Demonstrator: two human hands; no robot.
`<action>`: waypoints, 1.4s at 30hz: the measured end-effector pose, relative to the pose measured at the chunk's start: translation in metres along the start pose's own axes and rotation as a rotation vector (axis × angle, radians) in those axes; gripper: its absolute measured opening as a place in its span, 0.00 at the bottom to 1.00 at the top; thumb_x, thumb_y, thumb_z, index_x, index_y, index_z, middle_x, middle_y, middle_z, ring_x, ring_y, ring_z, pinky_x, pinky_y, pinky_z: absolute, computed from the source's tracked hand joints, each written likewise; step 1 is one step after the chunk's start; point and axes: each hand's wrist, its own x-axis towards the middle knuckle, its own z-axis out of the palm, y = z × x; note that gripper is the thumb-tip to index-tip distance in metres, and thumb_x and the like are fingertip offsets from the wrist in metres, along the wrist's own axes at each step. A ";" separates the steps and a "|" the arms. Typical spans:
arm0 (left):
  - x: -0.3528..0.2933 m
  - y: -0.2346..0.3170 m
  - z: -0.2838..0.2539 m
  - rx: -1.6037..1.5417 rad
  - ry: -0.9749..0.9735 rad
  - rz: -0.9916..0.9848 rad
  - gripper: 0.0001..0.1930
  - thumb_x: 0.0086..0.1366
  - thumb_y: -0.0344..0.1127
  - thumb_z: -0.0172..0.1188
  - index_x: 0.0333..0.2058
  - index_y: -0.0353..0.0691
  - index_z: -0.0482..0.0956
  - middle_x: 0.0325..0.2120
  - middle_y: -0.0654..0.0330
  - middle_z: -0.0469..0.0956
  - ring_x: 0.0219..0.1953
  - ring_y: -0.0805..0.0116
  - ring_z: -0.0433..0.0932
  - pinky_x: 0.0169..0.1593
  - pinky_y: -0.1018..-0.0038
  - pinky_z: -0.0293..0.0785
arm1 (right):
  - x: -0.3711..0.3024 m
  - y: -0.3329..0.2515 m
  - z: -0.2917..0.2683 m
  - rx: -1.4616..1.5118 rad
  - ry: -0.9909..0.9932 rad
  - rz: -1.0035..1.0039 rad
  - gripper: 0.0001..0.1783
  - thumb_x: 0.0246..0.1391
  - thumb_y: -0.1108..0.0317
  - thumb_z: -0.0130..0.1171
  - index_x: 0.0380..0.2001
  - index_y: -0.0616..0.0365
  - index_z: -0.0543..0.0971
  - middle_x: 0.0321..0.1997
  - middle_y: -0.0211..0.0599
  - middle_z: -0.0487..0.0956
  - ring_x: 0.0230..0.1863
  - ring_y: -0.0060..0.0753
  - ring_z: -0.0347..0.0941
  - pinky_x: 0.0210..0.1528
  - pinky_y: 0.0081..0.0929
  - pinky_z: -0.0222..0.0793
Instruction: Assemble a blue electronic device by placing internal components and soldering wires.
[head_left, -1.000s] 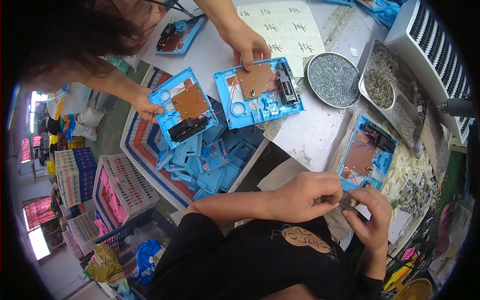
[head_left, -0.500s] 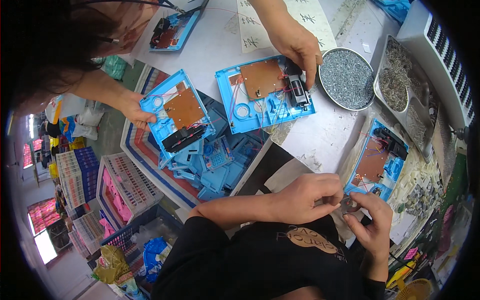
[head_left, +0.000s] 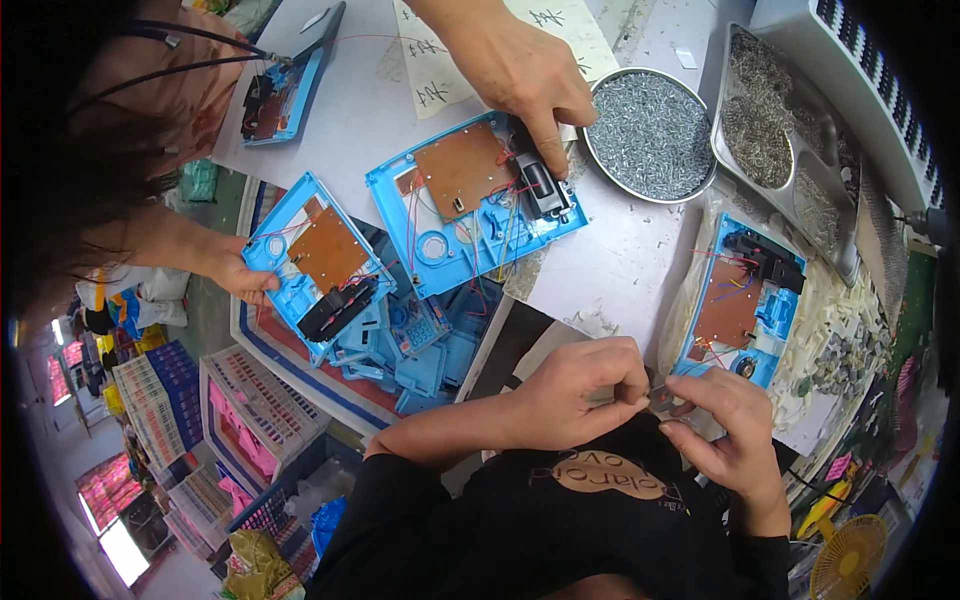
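My left hand [head_left: 585, 393] is closed in a pinch in front of my chest, at the near edge of the table. Facing it, my right hand [head_left: 728, 432] has its thumb and forefinger bent close together. Something tiny seems to be between the fingertips of both hands, too small to make out. Just beyond my right hand lies a blue plastic housing [head_left: 741, 300] with a brown circuit board, a black part and loose coloured wires.
A co-worker's hand [head_left: 520, 80] presses a black part on a blue housing [head_left: 400, 215]; their other hand [head_left: 235, 272] grips another housing [head_left: 320, 250]. Blue parts fill a box [head_left: 425, 365] below. A round tray of screws [head_left: 650, 135] and a metal tray [head_left: 760, 110] of small metal pieces stand beyond.
The view has shifted, so the table's things appear further left. The co-worker still handles the two blue housings. My hands stay pinched close together, with only slight finger movement.
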 end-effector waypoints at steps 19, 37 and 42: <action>0.025 0.001 0.012 -0.062 -0.090 -0.062 0.10 0.61 0.20 0.65 0.29 0.40 0.73 0.31 0.58 0.78 0.34 0.62 0.79 0.38 0.70 0.72 | -0.010 0.019 -0.018 0.086 0.079 -0.038 0.28 0.41 0.80 0.74 0.50 0.63 0.80 0.33 0.39 0.83 0.26 0.36 0.78 0.27 0.30 0.70; 0.018 0.010 0.026 -0.073 -0.099 -0.061 0.08 0.62 0.20 0.64 0.30 0.39 0.74 0.33 0.58 0.78 0.36 0.65 0.79 0.40 0.71 0.73 | -0.026 0.011 -0.020 0.065 0.111 -0.061 0.29 0.41 0.80 0.74 0.50 0.61 0.79 0.30 0.38 0.83 0.25 0.36 0.78 0.27 0.30 0.69; 0.014 0.021 0.034 -0.059 -0.084 -0.036 0.08 0.62 0.20 0.64 0.30 0.38 0.74 0.33 0.58 0.78 0.36 0.66 0.79 0.41 0.72 0.72 | -0.037 0.002 -0.019 0.074 0.160 -0.065 0.28 0.42 0.81 0.73 0.50 0.60 0.80 0.30 0.37 0.82 0.26 0.37 0.78 0.28 0.30 0.70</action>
